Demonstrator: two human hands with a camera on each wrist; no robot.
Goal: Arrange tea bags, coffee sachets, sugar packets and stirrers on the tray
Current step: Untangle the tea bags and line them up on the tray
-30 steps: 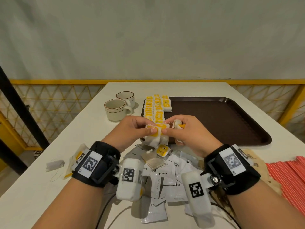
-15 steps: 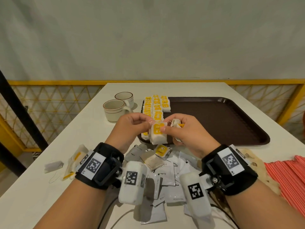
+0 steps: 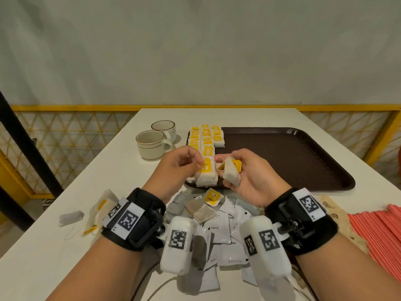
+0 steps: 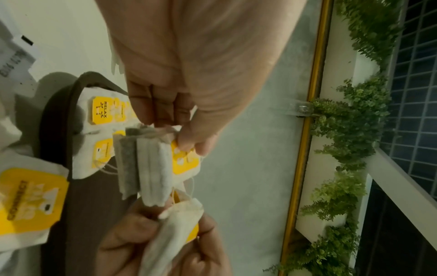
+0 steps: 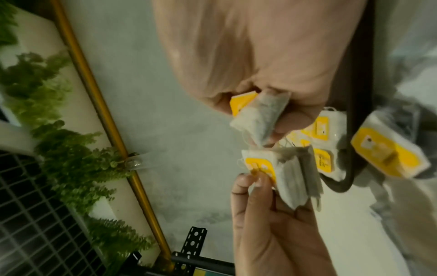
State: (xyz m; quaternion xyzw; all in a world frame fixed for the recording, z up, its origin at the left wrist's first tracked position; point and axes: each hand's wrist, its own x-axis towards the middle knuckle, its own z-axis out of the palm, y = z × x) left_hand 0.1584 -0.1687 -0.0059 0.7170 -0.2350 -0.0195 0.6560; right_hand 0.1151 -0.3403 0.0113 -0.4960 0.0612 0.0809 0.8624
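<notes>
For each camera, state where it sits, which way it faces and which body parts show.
Head: worn on the head, looks forward and down at the tray; left hand and right hand show.
Left wrist: looks along the left hand at its tea bags.
Right wrist: looks along the right hand at its tea bag.
All views share both hands and the tea bags.

left hand (image 4: 189, 78) pinching tea bags (image 4: 151, 164), tray (image 4: 56, 119)

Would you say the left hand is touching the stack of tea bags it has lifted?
Touching. The left wrist view shows the left hand pinching the yellow tag end of the tea bag stack between thumb and fingers, with no gap.
</notes>
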